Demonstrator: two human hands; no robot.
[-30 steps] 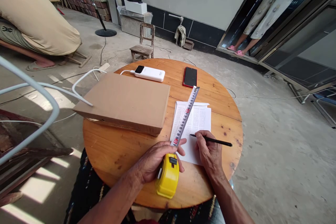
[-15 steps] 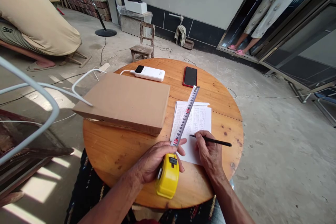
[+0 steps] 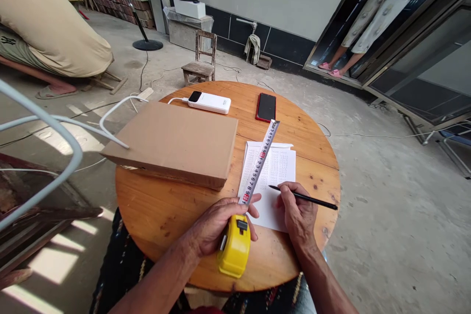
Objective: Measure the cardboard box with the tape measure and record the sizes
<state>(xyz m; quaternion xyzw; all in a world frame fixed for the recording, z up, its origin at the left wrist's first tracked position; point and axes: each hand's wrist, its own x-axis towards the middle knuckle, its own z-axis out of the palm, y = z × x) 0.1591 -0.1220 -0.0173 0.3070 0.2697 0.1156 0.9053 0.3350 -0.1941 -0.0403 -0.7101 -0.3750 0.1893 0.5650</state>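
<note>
My left hand grips a yellow tape measure near the front of a round wooden table. Its white blade is pulled out and slants up and away over a printed paper sheet. My right hand rests on the sheet's lower right part and pinches a black pen, whose tip touches the paper. A flat brown cardboard box lies to the left of the sheet.
A white power bank with a cable and a dark phone lie at the table's far side. A small wooden stool stands behind. A person stands in the doorway at the upper right. White tubing crosses the left.
My right hand has shifted slightly to the right on the paper and the pen has swung with it. The left hand and tape measure stay put.
</note>
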